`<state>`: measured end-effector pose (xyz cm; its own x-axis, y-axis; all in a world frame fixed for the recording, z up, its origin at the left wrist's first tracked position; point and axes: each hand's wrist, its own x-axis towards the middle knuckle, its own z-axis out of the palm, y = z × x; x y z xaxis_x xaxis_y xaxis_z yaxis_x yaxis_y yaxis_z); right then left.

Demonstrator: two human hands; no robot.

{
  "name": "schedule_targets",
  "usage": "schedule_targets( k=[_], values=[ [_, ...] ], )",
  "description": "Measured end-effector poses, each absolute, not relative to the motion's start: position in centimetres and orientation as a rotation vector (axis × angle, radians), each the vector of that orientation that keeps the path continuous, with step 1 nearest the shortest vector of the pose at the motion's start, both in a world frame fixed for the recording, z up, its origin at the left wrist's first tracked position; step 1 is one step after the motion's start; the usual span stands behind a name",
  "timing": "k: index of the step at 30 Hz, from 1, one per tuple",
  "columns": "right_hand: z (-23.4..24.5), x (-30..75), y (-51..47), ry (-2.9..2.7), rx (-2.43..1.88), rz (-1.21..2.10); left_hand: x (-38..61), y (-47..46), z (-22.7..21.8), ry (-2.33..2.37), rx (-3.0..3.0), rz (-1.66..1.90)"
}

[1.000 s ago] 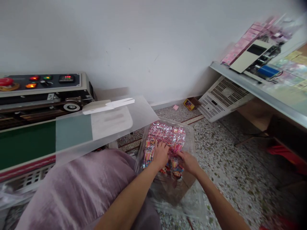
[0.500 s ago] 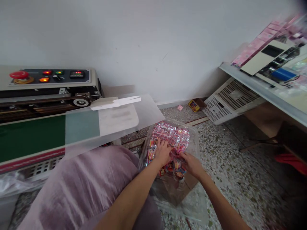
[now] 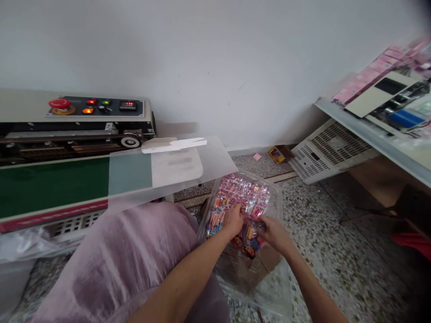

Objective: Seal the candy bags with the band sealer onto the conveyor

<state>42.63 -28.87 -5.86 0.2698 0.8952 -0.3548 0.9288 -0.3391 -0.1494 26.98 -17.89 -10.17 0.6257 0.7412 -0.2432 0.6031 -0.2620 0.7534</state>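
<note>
Both of my hands are down in a clear plastic bin (image 3: 276, 197) on the floor. It is filled with shiny, colourful small packets (image 3: 240, 190), pink and silver at the far side. Nearer to me, several packets show cartoon faces (image 3: 249, 251). My left hand (image 3: 234, 220) is closed among the packets, its fingertips turned inward; what it grips is hidden. Close beside it, my right hand (image 3: 273, 232) pinches the edge of a shiny packet (image 3: 257, 223). A brown cardboard piece (image 3: 245, 271) shows in the near part of the bin.
To the left stands a conveyor machine with a green belt (image 3: 54, 186), lit control panel (image 3: 114, 106) and translucent end sheet (image 3: 215, 154). On the right, a table (image 3: 370, 139) carries another machine (image 3: 380, 92). A white crate (image 3: 316, 157) and small yellow box (image 3: 276, 154) are below.
The view has shifted slightly to the left. My left fingers have drawn inward from lying spread over the packets, and my right hand has turned a little beside them.
</note>
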Motion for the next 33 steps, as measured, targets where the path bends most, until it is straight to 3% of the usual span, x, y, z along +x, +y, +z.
schedule_targets(
  k=[8,13,19,23,33],
  values=[
    [-7.3,41.9,-29.3,1.669,2.502,-0.541,27.0,-18.3,-12.2,0.965,1.842,0.167],
    [-5.1,41.8,-30.2,1.711,2.485,-0.58,26.2,-18.5,-10.5,0.871,1.92,0.163],
    [2.8,42.4,-31.4,1.835,2.473,-0.641,24.8,-19.2,-4.0,0.724,2.102,0.304],
    [8.9,40.7,-29.4,1.983,2.444,-0.498,22.2,-17.8,0.5,0.646,2.17,0.451],
    [23.2,27.6,-11.7,2.615,1.967,-0.135,5.7,-4.8,15.0,0.845,2.332,0.727]
  ],
)
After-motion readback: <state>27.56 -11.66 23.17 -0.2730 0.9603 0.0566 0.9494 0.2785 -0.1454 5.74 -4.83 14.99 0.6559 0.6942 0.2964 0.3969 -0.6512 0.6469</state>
